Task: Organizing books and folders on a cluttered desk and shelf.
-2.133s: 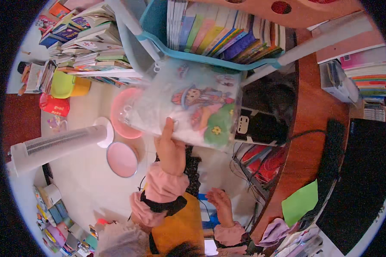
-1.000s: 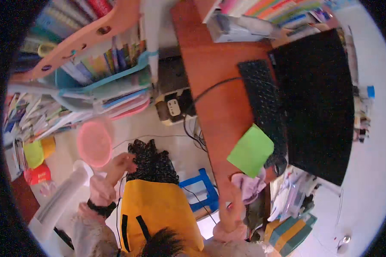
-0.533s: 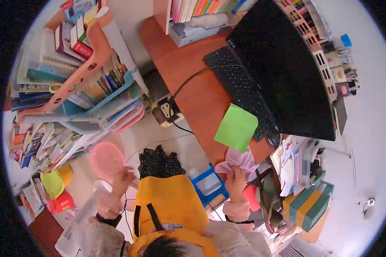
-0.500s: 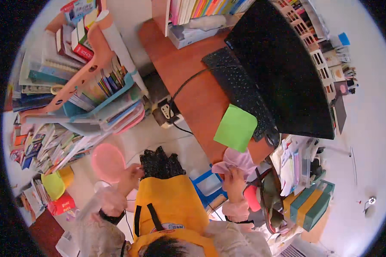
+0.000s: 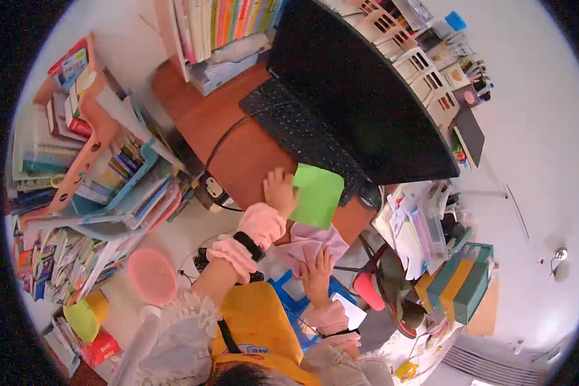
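My left hand (image 5: 280,193) has its fingers apart at the left edge of a bright green square sheet (image 5: 318,196). It rests on the brown desk (image 5: 206,122) in front of the keyboard and grips nothing that I can make out. Over a pink cloth (image 5: 299,243) at the near desk edge, my right hand (image 5: 317,273) has its fingers curled onto the fabric, holding it. The cloth lies just below the green sheet and looks creased. Pink scrunched cuffs and dark bands circle both wrists.
A black keyboard (image 5: 302,125) and large dark monitor (image 5: 367,90) stand behind the sheet, with a mouse (image 5: 369,195) to the right. A pink basin (image 5: 152,276) and crowded bookshelves (image 5: 90,161) are at left. Below the cloth is a blue frame (image 5: 289,289).
My left hand has moved from beside the black lacy material to the desk by the green sheet. My right hand stays at the cloth. The whole view has shifted.
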### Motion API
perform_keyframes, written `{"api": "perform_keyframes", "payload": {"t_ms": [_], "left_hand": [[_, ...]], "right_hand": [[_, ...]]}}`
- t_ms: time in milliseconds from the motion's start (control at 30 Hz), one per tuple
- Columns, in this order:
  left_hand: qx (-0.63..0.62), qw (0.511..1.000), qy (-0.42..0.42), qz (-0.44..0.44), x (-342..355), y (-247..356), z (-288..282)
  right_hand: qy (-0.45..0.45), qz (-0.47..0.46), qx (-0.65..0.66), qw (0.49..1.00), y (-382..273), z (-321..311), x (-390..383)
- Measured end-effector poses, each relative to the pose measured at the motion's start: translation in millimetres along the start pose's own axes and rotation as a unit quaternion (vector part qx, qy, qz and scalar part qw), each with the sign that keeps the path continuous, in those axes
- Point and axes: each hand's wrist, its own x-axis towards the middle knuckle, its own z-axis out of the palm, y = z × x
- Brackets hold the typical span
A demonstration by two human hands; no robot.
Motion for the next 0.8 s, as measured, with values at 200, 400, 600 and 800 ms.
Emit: {"api": "perform_keyframes", "payload": {"t_ms": [200,400,600,800], "left_hand": [[-0.406,0.89,0.166,-0.123,-15,-97,-23],[-0.565,0.78,0.18,-0.201,-14,-118,-112],[-0.532,0.82,0.099,-0.185,-18,-106,-88],[-0.536,0.817,-0.019,-0.211,-36,-74,-50]], "right_hand": [[0.041,0.127,-0.004,0.991,8,5,40],[0.087,0.019,0.003,0.996,-40,20,123],[-0.012,-0.165,0.058,0.985,-68,29,137],[-0.021,-0.041,-0.183,0.982,40,9,62]]}}
